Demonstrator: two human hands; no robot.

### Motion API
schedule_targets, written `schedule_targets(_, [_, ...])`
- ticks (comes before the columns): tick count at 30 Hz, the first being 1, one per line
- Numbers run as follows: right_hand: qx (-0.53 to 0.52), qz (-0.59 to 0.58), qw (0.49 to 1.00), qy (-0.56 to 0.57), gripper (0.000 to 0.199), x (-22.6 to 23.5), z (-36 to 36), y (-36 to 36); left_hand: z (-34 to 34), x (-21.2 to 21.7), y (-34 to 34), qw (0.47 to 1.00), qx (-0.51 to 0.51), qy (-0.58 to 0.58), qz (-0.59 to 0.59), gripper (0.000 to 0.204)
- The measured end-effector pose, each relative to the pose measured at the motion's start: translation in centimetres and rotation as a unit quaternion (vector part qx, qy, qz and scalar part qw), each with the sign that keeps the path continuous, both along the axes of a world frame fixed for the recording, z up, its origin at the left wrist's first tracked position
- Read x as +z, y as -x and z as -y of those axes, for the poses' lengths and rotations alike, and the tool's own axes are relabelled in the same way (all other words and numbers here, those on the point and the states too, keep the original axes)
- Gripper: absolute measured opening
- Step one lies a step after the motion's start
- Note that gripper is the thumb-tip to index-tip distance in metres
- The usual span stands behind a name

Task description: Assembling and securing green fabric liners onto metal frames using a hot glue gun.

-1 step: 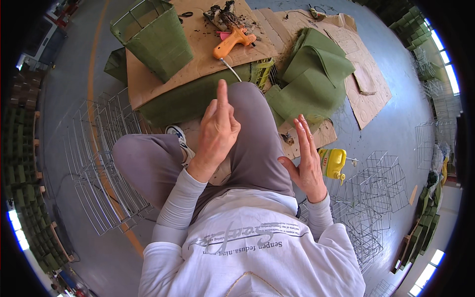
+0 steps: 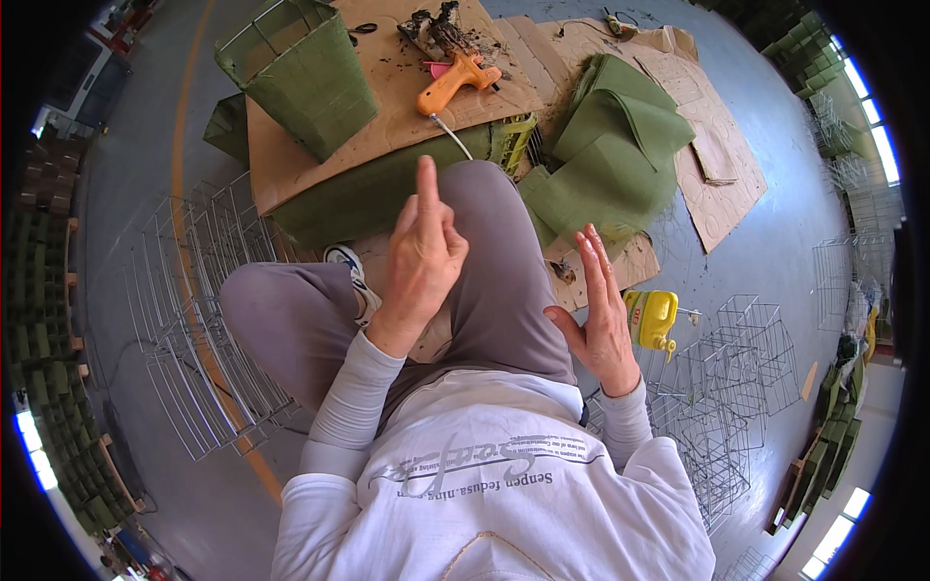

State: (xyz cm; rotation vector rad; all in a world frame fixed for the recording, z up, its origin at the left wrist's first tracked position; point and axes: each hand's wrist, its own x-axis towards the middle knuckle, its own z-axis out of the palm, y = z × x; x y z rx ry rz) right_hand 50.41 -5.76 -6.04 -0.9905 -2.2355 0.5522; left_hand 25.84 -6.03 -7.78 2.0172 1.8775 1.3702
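My left hand [image 2: 424, 266] is raised over my lap, its index finger stretched out and the other fingers curled in; it holds nothing. To its right, my right hand [image 2: 605, 334] is held up flat and empty, with the thumb apart and a wet-looking shine on the fingers. Beyond the left hand an orange glue gun [image 2: 448, 89] lies on a cardboard sheet [image 2: 281, 174], its white cord hanging over the edge. A green fabric-covered wire basket [image 2: 315, 97] stands on the same cardboard. Nearest to my right hand is a yellow jug [image 2: 657, 318].
Green fabric sheets [image 2: 620, 184] lie piled on cardboard ahead to the right. Bare wire frames [image 2: 199, 339] stand on the floor at the left, with more wire frames [image 2: 736, 373] at the right. Dark, burnt-looking residue [image 2: 448, 34] sits behind the glue gun.
My left hand has tilted slightly, its index fingertip shifting a little to the left. My right hand and the things around have not visibly moved.
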Motion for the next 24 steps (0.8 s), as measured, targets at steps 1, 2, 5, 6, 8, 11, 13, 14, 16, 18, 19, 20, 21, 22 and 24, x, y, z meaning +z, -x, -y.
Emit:
schedule_targets(1, [-0.001, 0.000, 1.000, -0.004, 0.088, -0.1, 0.0, -0.1, 0.1, -0.1, 0.2, 0.998, 0.036, 0.013, 0.051, 0.098])
schedule_targets(2, [-0.001, -0.001, 1.000, -0.003, 0.088, -0.1, 0.0, -0.1, 0.3, 0.0, 0.7, 0.998, 0.036, 0.014, 0.049, 0.098])
schedule_targets(5, [0.000, 0.000, 1.000, 0.002, 0.089, -0.3, -0.1, -0.2, 0.8, 0.3, 2.2, 0.991, 0.063, 0.006, 0.117, 0.099])
schedule_targets(6, [-0.003, 0.003, 1.000, 0.004, 0.088, -0.6, -0.1, -0.3, 0.9, 0.4, 2.1, 0.991, 0.064, 0.007, 0.117, 0.099])
schedule_targets(8, [-0.005, 0.005, 1.000, 0.006, 0.088, -0.7, -0.1, -0.2, 1.0, 0.6, 1.9, 0.989, 0.032, 0.007, 0.146, 0.095])
schedule_targets(11, [-0.008, 0.006, 1.000, 0.000, 0.088, -0.5, -0.1, 0.0, 1.0, 0.6, 1.6, 0.982, 0.001, 0.009, 0.190, 0.089])
schedule_targets(13, [-0.015, 0.015, 1.000, 0.004, 0.087, -0.3, 0.0, -0.1, 1.0, 0.6, 1.5, 0.981, -0.004, 0.012, 0.196, 0.087])
schedule_targets(14, [-0.014, 0.016, 1.000, 0.004, 0.087, -0.3, 0.0, -0.2, 1.1, 0.6, 1.4, 0.979, -0.011, 0.016, 0.202, 0.085])
schedule_targets(16, [-0.015, 0.014, 1.000, 0.012, 0.089, -0.3, 0.1, -0.2, 1.2, 0.8, 1.5, 0.976, -0.020, 0.018, 0.216, 0.085])
schedule_targets(18, [-0.010, 0.010, 1.000, 0.003, 0.088, -0.6, 0.0, -0.3, 1.3, 0.8, 1.7, 0.973, -0.029, 0.019, 0.229, 0.084])
schedule_targets(19, [-0.006, 0.005, 1.000, -0.005, 0.088, -0.6, -0.1, -0.3, 1.3, 0.7, 1.8, 0.967, -0.042, 0.020, 0.249, 0.084])
schedule_targets(20, [-0.005, 0.005, 1.000, -0.005, 0.088, -0.5, -0.1, -0.2, 1.3, 0.6, 2.0, 0.962, -0.054, 0.020, 0.268, 0.083])
schedule_targets(21, [-0.007, 0.009, 1.000, 0.004, 0.088, -0.3, -0.1, -0.1, 1.4, 0.6, 2.0, 0.962, -0.053, 0.020, 0.268, 0.083])
schedule_targets(22, [-0.010, 0.013, 1.000, 0.014, 0.088, -0.2, 0.0, 0.0, 1.5, 0.7, 2.1, 0.948, -0.066, 0.027, 0.311, 0.082])
schedule_targets(24, [-0.009, 0.015, 1.000, 0.007, 0.088, -0.4, -0.1, 0.0, 1.6, 0.8, 2.3, 0.932, -0.077, 0.032, 0.352, 0.081])
